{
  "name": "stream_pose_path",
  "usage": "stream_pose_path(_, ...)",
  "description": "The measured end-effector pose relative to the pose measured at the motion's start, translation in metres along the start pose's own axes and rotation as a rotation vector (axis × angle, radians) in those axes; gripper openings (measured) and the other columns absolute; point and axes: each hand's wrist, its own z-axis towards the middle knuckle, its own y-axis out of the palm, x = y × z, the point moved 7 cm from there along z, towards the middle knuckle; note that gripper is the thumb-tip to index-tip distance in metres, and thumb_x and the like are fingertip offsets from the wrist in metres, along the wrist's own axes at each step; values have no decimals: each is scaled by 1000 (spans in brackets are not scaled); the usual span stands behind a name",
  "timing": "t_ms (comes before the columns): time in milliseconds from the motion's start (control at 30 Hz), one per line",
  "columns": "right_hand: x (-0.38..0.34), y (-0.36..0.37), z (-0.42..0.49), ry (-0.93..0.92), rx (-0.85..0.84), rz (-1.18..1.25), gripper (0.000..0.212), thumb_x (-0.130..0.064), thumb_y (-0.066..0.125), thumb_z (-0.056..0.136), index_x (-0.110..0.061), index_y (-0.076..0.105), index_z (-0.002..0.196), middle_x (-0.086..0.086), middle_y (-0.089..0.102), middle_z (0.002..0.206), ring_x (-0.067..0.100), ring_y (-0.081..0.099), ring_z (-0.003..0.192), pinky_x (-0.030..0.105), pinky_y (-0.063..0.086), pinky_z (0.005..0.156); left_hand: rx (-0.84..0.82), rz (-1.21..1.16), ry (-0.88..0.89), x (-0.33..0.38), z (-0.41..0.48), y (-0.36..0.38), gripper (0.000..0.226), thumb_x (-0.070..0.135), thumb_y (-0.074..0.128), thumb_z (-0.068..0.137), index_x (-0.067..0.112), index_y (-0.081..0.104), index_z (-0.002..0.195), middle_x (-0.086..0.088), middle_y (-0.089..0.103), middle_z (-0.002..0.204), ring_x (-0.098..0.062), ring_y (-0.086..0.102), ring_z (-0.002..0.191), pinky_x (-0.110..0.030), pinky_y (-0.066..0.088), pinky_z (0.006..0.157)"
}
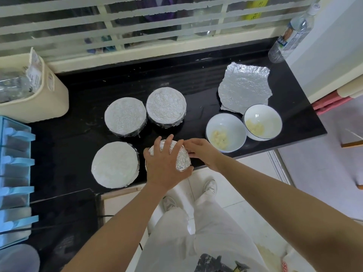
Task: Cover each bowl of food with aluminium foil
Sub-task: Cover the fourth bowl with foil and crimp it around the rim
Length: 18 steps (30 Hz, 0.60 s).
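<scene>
- My left hand [163, 165] lies spread over the foil-wrapped bowl [182, 159], fingers curved down its far side and thumb round the near side, gripping it
- My right hand [202, 152] comes in from the right, fingers together, pinching the foil against that bowl's rim
- The bowl sits at the front edge of the black worktop [88, 91]
- Three covered bowls stand to the left and behind: one just beside my left hand [115, 164], two further back [125, 116] [166, 107]
- Two open white bowls with pale food, [225, 132] and [263, 122], touch each other near my right hand
- Loose foil sheets [244, 87] lie behind them, their near edge hidden by the further bowl
- A water bottle [290, 36] stands in the far right corner, a cream container [39, 91] on the left
</scene>
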Motion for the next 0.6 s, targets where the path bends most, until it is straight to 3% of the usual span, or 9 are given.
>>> stream_pose_path(100, -1, -7, -9, -112, 67, -146, 29, 0, 42, 94, -5, 66, 108, 13, 69, 106, 25, 64, 100, 32, 52, 91, 10, 6, 2, 0, 0, -1, 83, 77, 45, 70, 30, 49, 139, -1, 44, 150, -35, 39, 135, -59, 35, 94)
stream_pose_path(233, 6, -10, -20, -185, 55, -371, 31, 8, 46, 88, -3, 68, 107, 11, 72, 100, 25, 68, 93, 28, 56, 84, 13, 15, 6, 0, 0, -1, 83, 77, 43, 70, 30, 49, 138, -1, 43, 150, -35, 39, 134, -59, 35, 93)
stream_pose_path(400, 7, -13, -18, -221, 171, -470, 10, -11, 63, 90, -10, 73, 92, 1, 73, 89, 16, 69, 81, 36, 59, 82, 10, 22, 6, 0, 1, -1, 82, 77, 41, 71, 29, 49, 138, -1, 43, 149, -35, 40, 133, -59, 35, 94)
stream_pose_path(600, 5, -15, -18, -199, 287, -523, 9, -19, 65, 89, -17, 73, 86, -2, 72, 83, 12, 66, 76, 34, 58, 81, 1, 28, -4, -1, 1, 0, 83, 78, 40, 71, 30, 47, 139, -1, 42, 150, -35, 39, 134, -59, 35, 95)
